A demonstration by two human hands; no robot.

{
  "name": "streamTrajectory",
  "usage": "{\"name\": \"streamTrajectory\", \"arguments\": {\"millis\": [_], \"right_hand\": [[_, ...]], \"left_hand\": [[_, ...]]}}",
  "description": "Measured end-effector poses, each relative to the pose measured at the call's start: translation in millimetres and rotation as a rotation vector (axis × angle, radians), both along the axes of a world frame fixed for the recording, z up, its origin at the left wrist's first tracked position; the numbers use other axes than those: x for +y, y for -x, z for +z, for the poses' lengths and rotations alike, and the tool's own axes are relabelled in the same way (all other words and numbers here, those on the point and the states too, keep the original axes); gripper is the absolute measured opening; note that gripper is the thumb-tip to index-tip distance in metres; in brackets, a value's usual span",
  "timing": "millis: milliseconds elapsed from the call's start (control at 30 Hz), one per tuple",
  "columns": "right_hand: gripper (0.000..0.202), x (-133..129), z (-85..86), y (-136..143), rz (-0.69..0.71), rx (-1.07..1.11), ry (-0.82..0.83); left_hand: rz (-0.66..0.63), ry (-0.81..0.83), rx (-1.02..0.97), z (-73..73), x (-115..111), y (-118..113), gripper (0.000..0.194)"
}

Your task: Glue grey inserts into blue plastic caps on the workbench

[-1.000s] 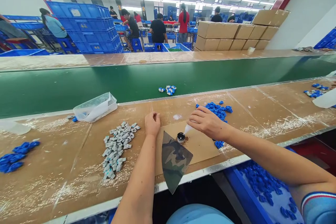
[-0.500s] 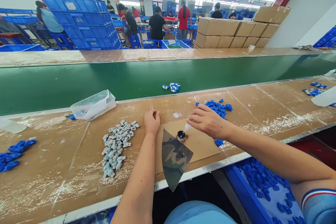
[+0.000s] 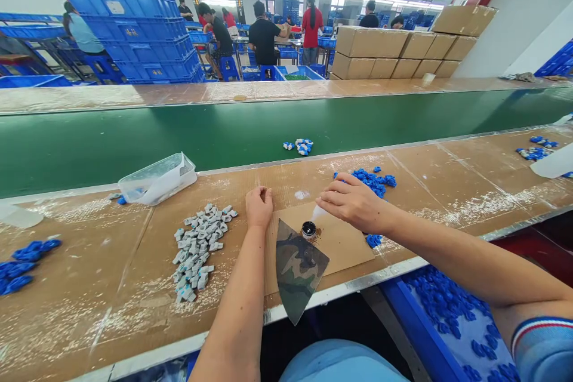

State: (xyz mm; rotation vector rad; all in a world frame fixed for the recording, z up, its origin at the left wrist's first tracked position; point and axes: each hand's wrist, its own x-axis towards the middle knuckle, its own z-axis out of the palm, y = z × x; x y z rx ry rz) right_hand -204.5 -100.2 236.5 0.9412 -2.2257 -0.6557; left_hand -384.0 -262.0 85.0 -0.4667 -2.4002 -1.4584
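Observation:
My right hand (image 3: 348, 202) pinches a small translucent white squeeze bottle (image 3: 317, 212), its thin tip pointing down at a little round jar (image 3: 308, 230) of black liquid. The jar stands on a cardboard sheet (image 3: 347, 250) with dark specks around it. Beside the jar lies a camouflage-patterned cloth piece (image 3: 299, 274), its point hanging over the table edge. My left hand (image 3: 259, 208) rests closed on the table, left of the sheet; its curled fingers hide whatever they may hold. A heap of small grey pieces (image 3: 199, 250) lies to its left. Blue pieces (image 3: 371, 180) are piled behind my right hand.
A green conveyor belt (image 3: 215, 140) runs behind the table, carrying a few blue-and-white pieces (image 3: 304, 146). A clear plastic box (image 3: 159, 182) stands at the back left. Below the table's right edge is a blue crate (image 3: 416, 322) of blue pieces. Several people work beyond.
The blue-and-white pieces on the belt have moved slightly right. My right hand and the bottle have shifted slightly left; my left hand stays put. A far co-worker has raised a cardboard box.

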Motion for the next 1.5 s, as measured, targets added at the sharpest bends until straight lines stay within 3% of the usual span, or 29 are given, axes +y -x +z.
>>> {"name": "streamTrajectory", "arguments": {"millis": [333,767,933,1500], "right_hand": [[0.029,-4.0,0.8,-3.0,-0.009,-0.01,-0.006],[0.023,-7.1,4.1,-6.0,0.076,-0.004,0.05],[0.029,-2.8,4.5,-6.4,0.054,-0.007,0.028],[0.024,5.0,1.6,-3.4,0.022,0.008,0.045]], "left_hand": [[-0.008,0.01,0.0,3.1,-0.7,-1.7,0.021],[-0.009,0.024,-0.01,6.8,-1.1,-4.6,0.027],[-0.005,0.026,-0.013,7.7,-1.2,-5.0,0.029],[-0.002,0.024,-0.001,7.1,-1.0,-5.3,0.033]]}}
